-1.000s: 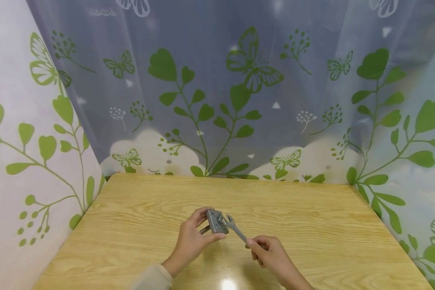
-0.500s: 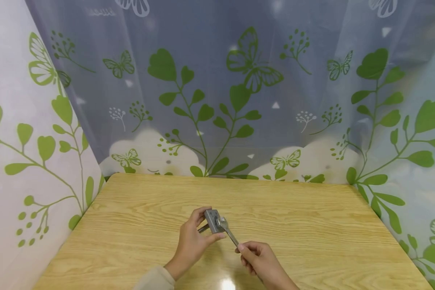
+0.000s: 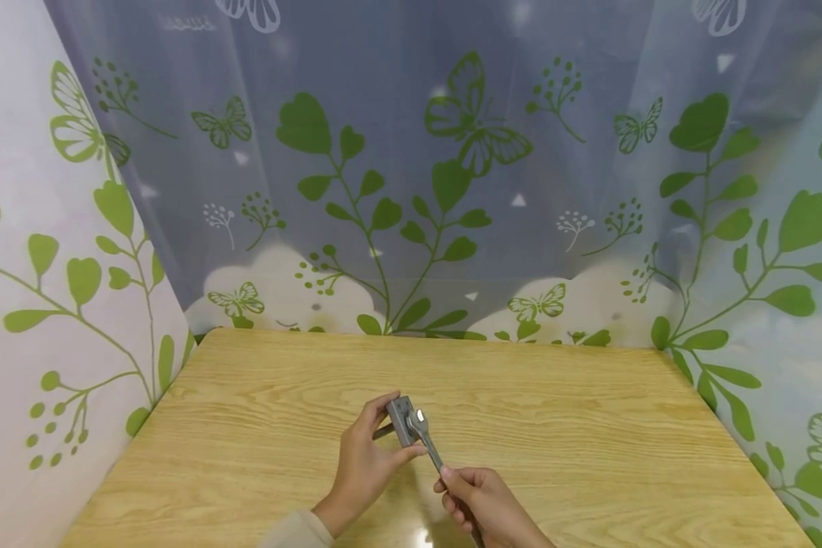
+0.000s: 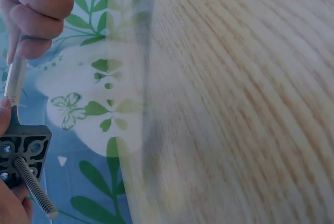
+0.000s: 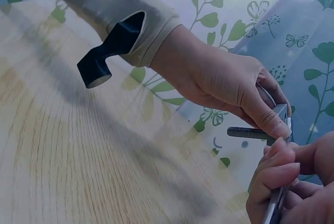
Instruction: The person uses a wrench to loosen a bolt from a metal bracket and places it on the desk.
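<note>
My left hand (image 3: 363, 468) grips a small square grey plate (image 3: 399, 420) by its edges, fingers on top and thumb below. A threaded bolt (image 4: 36, 190) sticks out of the plate's back, pointing toward the palm side; in the right wrist view the bolt (image 5: 245, 132) shows beneath the hand. My right hand (image 3: 482, 502) holds a metal open-end wrench (image 3: 430, 447) by its handle, thumb along it. The wrench's forked head overlaps the plate's front face, right at the hardware in its middle, which is mostly hidden behind it. Both hands are raised over the table.
The wood-grain table (image 3: 281, 373) spreads under both hands. Behind and at both sides hang curtains (image 3: 397, 228) printed with leaves and butterflies. A dark wrist-camera mount (image 5: 112, 46) sits at the left sleeve (image 5: 151, 31).
My right hand has moved left and slightly down, bringing the wrench head from the plate's right side over its front face, with the handle now steeper. My left hand and the plate have barely moved.
</note>
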A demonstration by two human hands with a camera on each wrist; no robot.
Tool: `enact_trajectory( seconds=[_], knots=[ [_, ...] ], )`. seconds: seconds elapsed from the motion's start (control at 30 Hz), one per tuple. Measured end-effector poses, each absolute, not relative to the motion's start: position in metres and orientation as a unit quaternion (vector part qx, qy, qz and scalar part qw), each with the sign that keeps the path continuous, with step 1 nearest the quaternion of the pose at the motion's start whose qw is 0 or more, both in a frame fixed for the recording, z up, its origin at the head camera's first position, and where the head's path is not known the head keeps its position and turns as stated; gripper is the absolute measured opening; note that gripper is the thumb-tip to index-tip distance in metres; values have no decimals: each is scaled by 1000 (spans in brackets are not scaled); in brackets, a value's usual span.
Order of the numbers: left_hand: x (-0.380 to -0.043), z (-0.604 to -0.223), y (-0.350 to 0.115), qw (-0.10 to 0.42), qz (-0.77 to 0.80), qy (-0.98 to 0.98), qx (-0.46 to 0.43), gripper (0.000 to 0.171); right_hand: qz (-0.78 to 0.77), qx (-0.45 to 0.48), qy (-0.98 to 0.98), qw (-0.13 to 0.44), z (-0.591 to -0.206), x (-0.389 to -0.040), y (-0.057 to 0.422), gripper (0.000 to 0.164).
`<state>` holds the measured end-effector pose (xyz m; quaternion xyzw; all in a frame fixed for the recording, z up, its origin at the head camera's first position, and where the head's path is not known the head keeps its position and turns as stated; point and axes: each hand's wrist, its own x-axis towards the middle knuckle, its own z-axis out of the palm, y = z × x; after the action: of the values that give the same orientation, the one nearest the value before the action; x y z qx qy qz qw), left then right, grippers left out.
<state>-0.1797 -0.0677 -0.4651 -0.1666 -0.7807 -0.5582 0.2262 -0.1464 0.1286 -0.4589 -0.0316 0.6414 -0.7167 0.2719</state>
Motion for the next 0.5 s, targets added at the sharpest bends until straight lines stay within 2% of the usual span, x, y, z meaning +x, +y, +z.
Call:
enact_trajectory(
  seconds=[0.27,0.5],
  knots=[
    [-179,-463,-68,216,-584,-765,-164,83,-728,-42,611,310,-460,-143,128,29],
    [-177,-461,-67,207,-598,-757,-163,81,-725,-42,609,320,-459,-140,126,32]
  ],
)
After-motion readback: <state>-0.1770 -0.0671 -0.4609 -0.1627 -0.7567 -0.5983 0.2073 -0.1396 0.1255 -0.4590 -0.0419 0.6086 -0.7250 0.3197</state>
